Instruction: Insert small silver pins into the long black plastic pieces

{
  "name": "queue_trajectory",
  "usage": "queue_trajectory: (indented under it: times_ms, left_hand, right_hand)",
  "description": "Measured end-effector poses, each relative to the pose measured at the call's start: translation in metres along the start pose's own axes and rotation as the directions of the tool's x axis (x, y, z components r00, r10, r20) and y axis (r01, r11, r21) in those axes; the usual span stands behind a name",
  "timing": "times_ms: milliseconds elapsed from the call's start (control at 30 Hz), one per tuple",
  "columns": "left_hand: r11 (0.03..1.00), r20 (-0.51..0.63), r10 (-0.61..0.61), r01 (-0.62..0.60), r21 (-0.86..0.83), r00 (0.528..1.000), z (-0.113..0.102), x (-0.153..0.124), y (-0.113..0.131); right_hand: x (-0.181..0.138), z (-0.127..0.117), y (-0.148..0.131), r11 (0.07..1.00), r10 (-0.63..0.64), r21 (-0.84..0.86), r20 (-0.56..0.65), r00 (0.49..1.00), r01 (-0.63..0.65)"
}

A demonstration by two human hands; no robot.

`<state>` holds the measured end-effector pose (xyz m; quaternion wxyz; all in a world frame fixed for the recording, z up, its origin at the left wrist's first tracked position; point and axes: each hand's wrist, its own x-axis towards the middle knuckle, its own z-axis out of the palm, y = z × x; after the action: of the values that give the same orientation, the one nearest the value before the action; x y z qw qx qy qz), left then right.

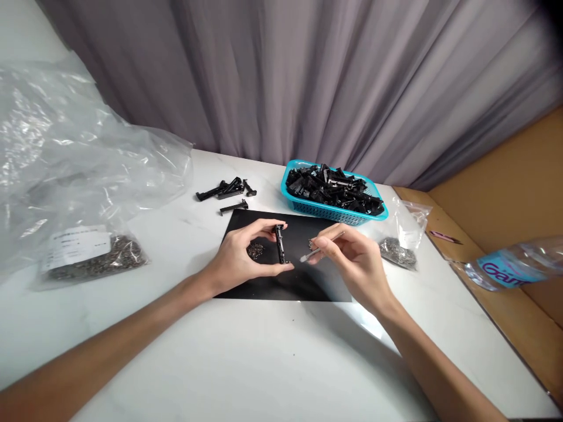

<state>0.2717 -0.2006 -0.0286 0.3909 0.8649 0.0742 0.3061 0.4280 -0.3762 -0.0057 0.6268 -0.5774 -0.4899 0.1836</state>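
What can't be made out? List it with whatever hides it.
In the head view:
- Fine print on the white label: too small.
- The bottle's far end: cut off by the right edge.
- The basket's floor: hidden under black parts.
- Middle of the slim tool: covered by the right hand.
- Single bits in the pile by the left hand: too small.

Bright glare on white tabletop (255, 357)

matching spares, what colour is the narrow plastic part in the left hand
The narrow plastic part in the left hand is black; see the head view.
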Motion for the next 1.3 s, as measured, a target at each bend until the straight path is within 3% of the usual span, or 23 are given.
queue_trajectory:
  times_ms: [133, 267, 400, 533, 733, 933, 1133, 1300]
  left_hand:
    - [1.000, -0.015, 0.007, -0.007, -0.011, 1.000, 0.000, 0.000, 0.001]
    - [0.999, -0.029, 0.050, -0.050, 0.000, 0.998, -0.001, -0.001, 0.002]
    - [0.993, -0.035, 0.117, -0.116, 0.025, 0.993, -0.004, -0.002, 0.004]
    - [0.988, -0.016, 0.147, -0.146, 0.050, 0.989, -0.007, -0.003, 0.005]
    - [0.977, 0.000, 0.195, -0.195, 0.087, 0.981, -0.007, -0.003, 0.005]
    - [0.973, 0.025, 0.212, -0.214, 0.089, 0.977, -0.007, -0.002, 0.005]
    - [0.988, 0.024, 0.153, -0.153, -0.006, 0.988, -0.005, 0.001, 0.006]
    - [0.988, 0.101, 0.080, -0.066, -0.138, 0.992, -0.004, 0.004, 0.012]
  right_hand:
    - [-0.004, 0.004, 0.000, 0.999, -0.019, 0.041, 0.004, 1.000, 0.018]
    - [-0.006, 0.002, 0.001, 0.982, -0.129, -0.142, -0.017, 0.991, 0.125]
    - [-0.006, 0.002, 0.000, 0.934, -0.207, -0.258, 0.179, 0.962, 0.249]
    - [-0.006, 0.006, -0.002, 0.913, -0.252, -0.237, 0.311, 0.917, 0.331]
    - [-0.008, 0.008, -0.001, 0.852, -0.313, -0.307, 0.352, 0.882, 0.425]
    - [-0.010, 0.015, 0.001, 0.719, -0.338, -0.480, 0.389, 0.857, 0.502]
    - [-0.014, 0.022, 0.003, 0.647, -0.380, -0.579, 0.318, 0.869, 0.495]
    - [-0.018, 0.028, 0.009, 0.547, -0.499, -0.619, 0.299, 0.814, 0.563]
